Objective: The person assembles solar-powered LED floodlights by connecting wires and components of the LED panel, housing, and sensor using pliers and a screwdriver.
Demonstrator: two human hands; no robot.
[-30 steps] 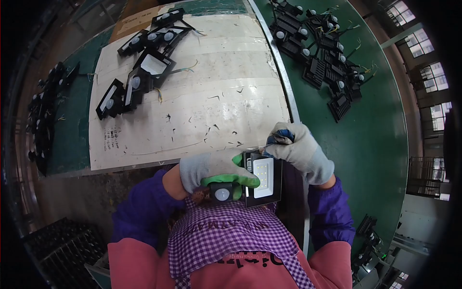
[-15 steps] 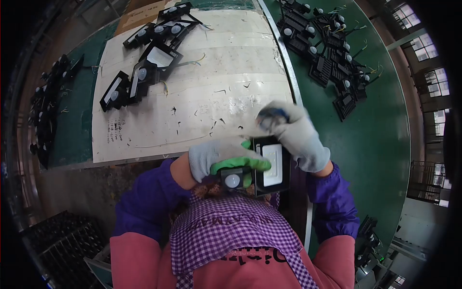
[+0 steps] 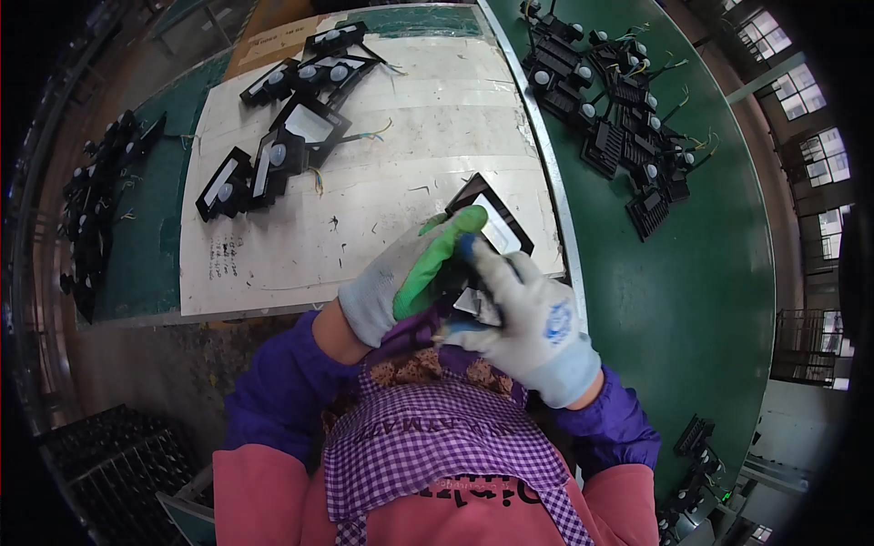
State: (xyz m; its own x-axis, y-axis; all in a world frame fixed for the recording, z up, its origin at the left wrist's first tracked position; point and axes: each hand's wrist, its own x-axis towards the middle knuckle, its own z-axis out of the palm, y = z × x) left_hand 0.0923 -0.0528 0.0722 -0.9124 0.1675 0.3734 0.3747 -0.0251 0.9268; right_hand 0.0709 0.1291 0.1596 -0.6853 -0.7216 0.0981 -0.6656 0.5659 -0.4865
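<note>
A black floodlight (image 3: 499, 226) with a pale front panel is tilted up over the near right part of the white board. My left hand (image 3: 414, 268), in a grey glove with a green palm, is closed around its near side, thumb toward the frame. My right hand (image 3: 533, 332), in a white glove with blue fingertips, curls over the floodlight's near end, index finger and thumb on either side. Between those fingers shows a small shiny pale piece (image 3: 478, 308); its kind I cannot tell. The lamp's sensor end is mostly hidden by the gloves.
Several sensor floodlights (image 3: 309, 123) lie on the cardboard-covered table (image 3: 437, 100), with dark scraps nearby. More lamps (image 3: 628, 109) with loose wires rest on the green bench (image 3: 674, 300) beyond a metal rail (image 3: 546, 164). Another row (image 3: 96, 200) stands at left, and a black rack (image 3: 123, 464) below.
The floodlight has moved forward and tilted, from upright near my apron to over the board. My right hand has come down from above it onto its near end; my left hand still grips it.
</note>
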